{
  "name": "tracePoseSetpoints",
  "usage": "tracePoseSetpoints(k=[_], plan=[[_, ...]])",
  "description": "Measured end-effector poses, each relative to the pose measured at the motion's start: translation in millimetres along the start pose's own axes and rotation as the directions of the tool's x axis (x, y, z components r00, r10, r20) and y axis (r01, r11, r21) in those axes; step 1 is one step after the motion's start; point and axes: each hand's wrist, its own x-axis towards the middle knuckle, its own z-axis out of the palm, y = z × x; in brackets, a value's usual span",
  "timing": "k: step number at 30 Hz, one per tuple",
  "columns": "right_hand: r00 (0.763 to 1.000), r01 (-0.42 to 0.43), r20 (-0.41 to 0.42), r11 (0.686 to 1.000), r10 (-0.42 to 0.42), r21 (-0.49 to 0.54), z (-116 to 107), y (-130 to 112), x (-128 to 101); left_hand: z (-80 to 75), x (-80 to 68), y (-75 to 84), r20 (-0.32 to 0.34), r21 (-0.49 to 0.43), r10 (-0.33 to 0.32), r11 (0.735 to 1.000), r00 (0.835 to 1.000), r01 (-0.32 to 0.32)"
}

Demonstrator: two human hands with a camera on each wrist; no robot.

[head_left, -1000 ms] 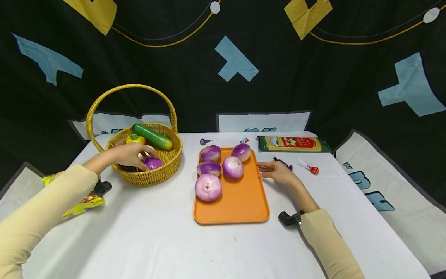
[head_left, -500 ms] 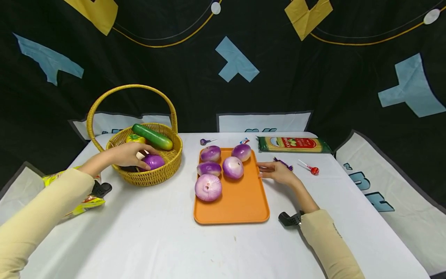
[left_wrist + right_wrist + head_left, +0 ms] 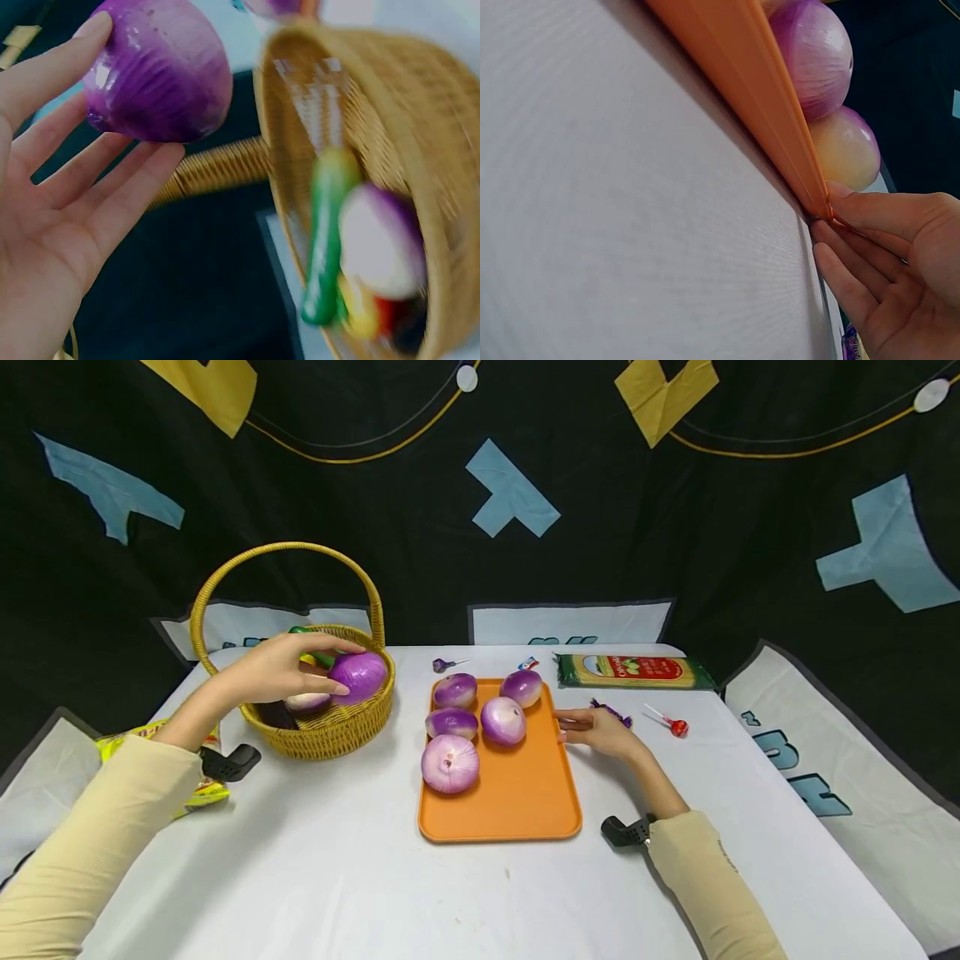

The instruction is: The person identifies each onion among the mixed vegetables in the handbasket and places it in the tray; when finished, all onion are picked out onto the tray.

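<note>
My left hand (image 3: 281,668) grips a purple onion (image 3: 359,677) between thumb and fingers, raised over the wicker basket (image 3: 341,731). In the left wrist view that onion (image 3: 161,71) is clear of the basket. Inside lie a green cucumber (image 3: 330,232), a white and purple vegetable (image 3: 382,240), something yellow and something dark. My right hand (image 3: 600,731) pinches the right rim of an orange tray (image 3: 525,802), thumb over the edge and fingers outside, as the right wrist view shows. Several purple onions (image 3: 449,763) sit on the tray's left and far parts.
A green pasta packet (image 3: 637,671) lies at the back right. Near it are a red lollipop (image 3: 678,727), a purple-wrapped sweet (image 3: 611,712) and a small wrapped candy (image 3: 528,662). Another lollipop (image 3: 439,666) lies behind the tray. A yellow snack bag (image 3: 202,795) is left of the basket.
My left hand has lifted the purple onion up and to the right out of the basket's contents, uncovering a pale vegetable below. The right hand stays at the tray's rim.
</note>
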Motion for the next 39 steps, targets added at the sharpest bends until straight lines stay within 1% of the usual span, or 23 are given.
tracePoseSetpoints(k=[3, 6, 9, 11, 13, 16, 20, 21, 24, 26, 28, 33, 36, 39], plan=[[1.0, -0.001, -0.008, 1.0, 0.001, 0.004, 0, 1, -1, 15.0, 10.9, 16.0, 0.0, -0.062, 0.082, 0.995, 0.997, -0.081], [1.0, 0.005, -0.005, 1.0, -0.005, 0.012, 0, 3, -1, 36.2, 24.2, 35.6, 0.029, -0.139, 0.18, 0.975, 0.983, -0.174], [1.0, 0.014, 0.002, 1.0, -0.014, 0.014, 2, 4, -1, 57.9, 39.0, 55.5, 0.087, -0.195, 0.265, 0.95, 0.96, -0.244], [1.0, 0.017, 0.001, 1.0, -0.017, 0.016, 3, 5, 0, 71.9, 49.3, 66.5, 0.119, -0.207, 0.321, 0.933, 0.939, -0.293], [1.0, 0.018, -0.003, 1.0, -0.018, 0.013, 4, 5, 0, 84.9, 59.4, 74.7, 0.147, -0.214, 0.374, 0.916, 0.916, -0.34], [1.0, 0.022, -0.007, 1.0, -0.022, 0.011, 4, 5, 1, 100.8, 72.1, 82.7, 0.169, -0.223, 0.421, 0.897, 0.891, -0.381], [1.0, 0.027, -0.006, 1.0, -0.027, -0.006, 4, 4, 1, 117.1, 85.2, 91.1, 0.201, -0.241, 0.431, 0.892, 0.88, -0.382], [1.0, 0.023, -0.007, 1.0, -0.023, -0.009, 3, 3, 1, 121.1, 88.1, 93.1, 0.208, -0.241, 0.44, 0.889, 0.874, -0.39], [1.0, 0.012, -0.011, 1.0, -0.012, -0.017, 2, 3, 1, 133.1, 96.4, 98.6, 0.225, -0.202, 0.464, 0.883, 0.857, -0.424], [1.0, 0.006, -0.015, 1.0, -0.007, -0.019, 2, 3, 1, 140.6, 101.0, 100.3, 0.237, -0.168, 0.472, 0.881, 0.849, -0.443], [1.0, 0.007, -0.015, 1.0, -0.007, -0.021, 2, 4, 1, 147.7, 104.1, 100.6, 0.256, -0.137, 0.462, 0.887, 0.849, -0.441], [1.0, 0.019, -0.008, 1.0, -0.019, -0.023, 2, 5, 1, 163.1, 107.8, 99.6, 0.322, -0.112, 0.415, 0.909, 0.851, -0.401], [1.0, 0.015, -0.011, 1.0, -0.015, -0.022, 2, 5, 2, 168.4, 109.1, 98.5, 0.33, -0.087, 0.397, 0.916, 0.857, -0.391], [1.0, 0.011, -0.01, 1.0, -0.011, -0.016, 1, 5, 2, 168.7, 109.5, 97.4, 0.327, -0.068, 0.382, 0.922, 0.865, -0.381]])
